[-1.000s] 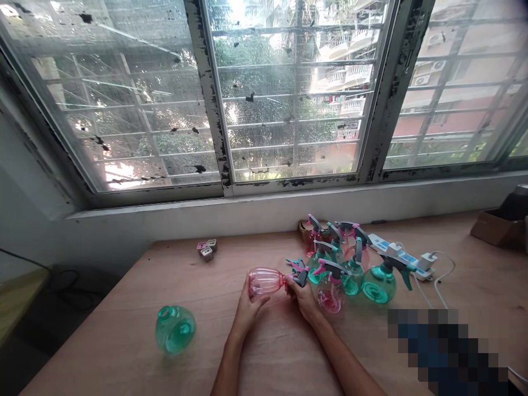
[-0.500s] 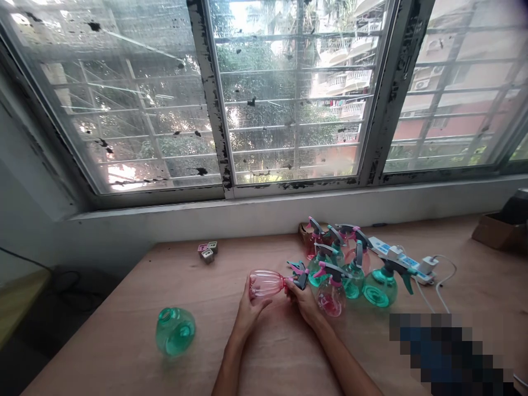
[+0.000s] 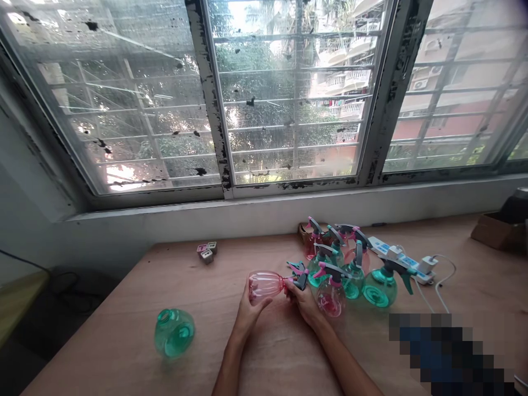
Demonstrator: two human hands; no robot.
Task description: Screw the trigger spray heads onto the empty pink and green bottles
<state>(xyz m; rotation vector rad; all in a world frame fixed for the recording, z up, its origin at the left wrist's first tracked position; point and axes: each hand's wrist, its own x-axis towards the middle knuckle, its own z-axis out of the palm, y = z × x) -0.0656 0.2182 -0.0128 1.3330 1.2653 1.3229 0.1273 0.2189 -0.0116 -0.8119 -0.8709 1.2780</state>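
A clear pink spray bottle (image 3: 266, 284) lies sideways in front of me, its base to the left and its narrow neck to the right. My left hand (image 3: 249, 305) is wrapped round its base end from below. At the neck, the fingers of my right hand (image 3: 302, 297) pinch the pink collar; my own fingers partly hide it. Just beyond that hand are grey, pink and teal trigger spray heads (image 3: 297, 268). I cannot tell whether one of them is joined to the bottle. An upright pink spray bottle (image 3: 330, 300) stands close to the right of my right hand.
Several green and pink spray bottles (image 3: 353, 280) cluster at the right, by a white power strip (image 3: 406, 261) with plugs and cables. A green bottle without a head (image 3: 174, 333) is at the left. Small grey blocks (image 3: 207, 253) sit farther back. A cardboard box (image 3: 497, 231) occupies the right edge.
Both hands keep their hold on the pink bottle in nearly the same place. The view has shifted very slightly; nothing else has visibly moved.
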